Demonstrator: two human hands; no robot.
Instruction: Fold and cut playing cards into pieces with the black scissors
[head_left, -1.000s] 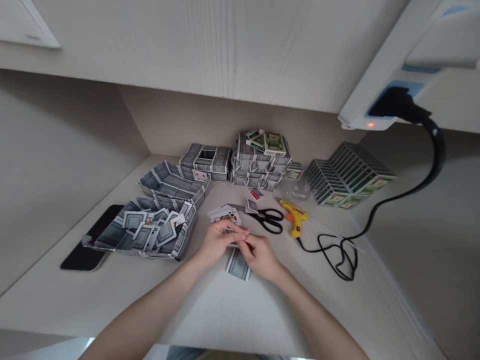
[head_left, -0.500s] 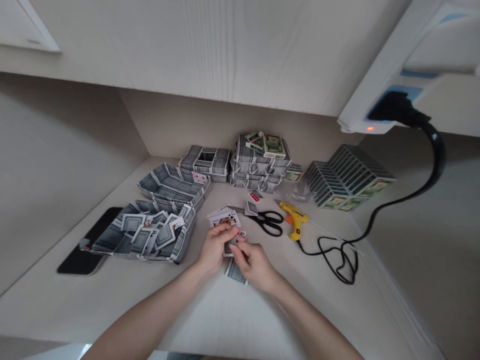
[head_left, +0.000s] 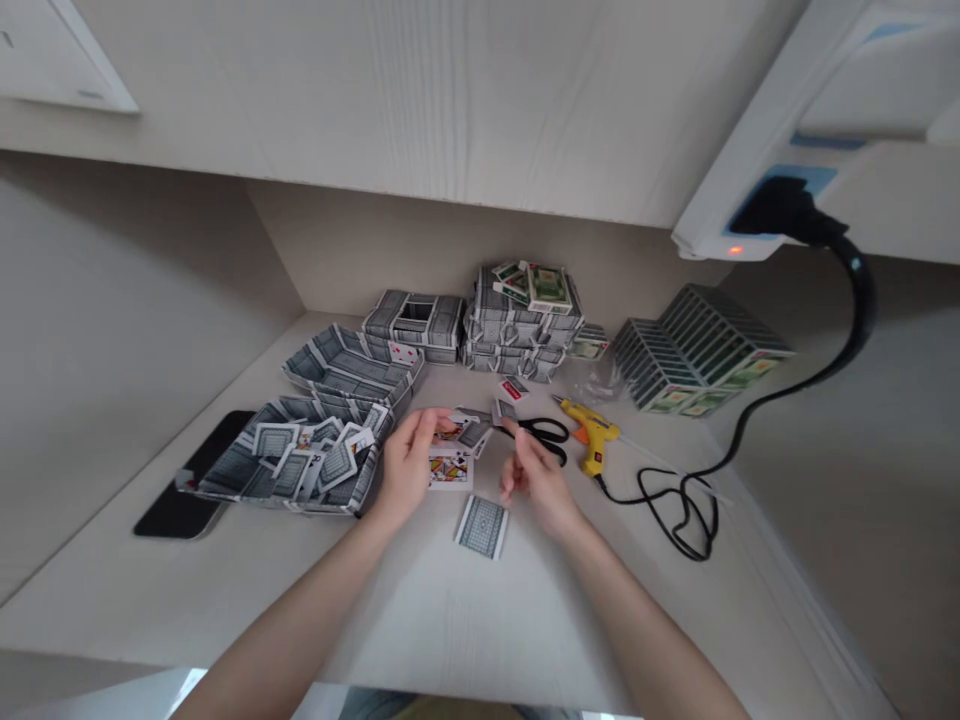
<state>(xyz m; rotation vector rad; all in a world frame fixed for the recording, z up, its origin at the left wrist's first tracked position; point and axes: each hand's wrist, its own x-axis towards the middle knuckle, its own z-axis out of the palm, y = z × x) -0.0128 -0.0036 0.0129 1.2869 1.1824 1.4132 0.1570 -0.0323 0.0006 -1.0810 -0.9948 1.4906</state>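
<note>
My left hand (head_left: 409,458) is over the left edge of a loose group of playing cards, its fingers stretched out; no card is plainly gripped. A face-up picture card (head_left: 451,470) lies beside it, with a small grey-backed card piece (head_left: 473,433) just above. My right hand (head_left: 536,482) has a finger extended toward a small folded card piece (head_left: 505,411), its other fingers curled; contact is unclear. Behind that hand lie black-handled scissors (head_left: 551,430), partly covered. Nearer me, a grey-backed card (head_left: 482,527) rests face down on the table.
At left, a card-covered tray (head_left: 360,485) holds loose cards and overlaps a black phone (head_left: 176,508). Card-covered boxes (head_left: 517,325) stand at the back. A yellow glue gun (head_left: 592,435) with a trailing black cord (head_left: 686,530) lies at right, near stacked card packs (head_left: 709,350).
My hands have moved apart from the cards they held together. The picture card and grey card piece now lie on the table. My right hand has shifted up and right, toward the scissors.
</note>
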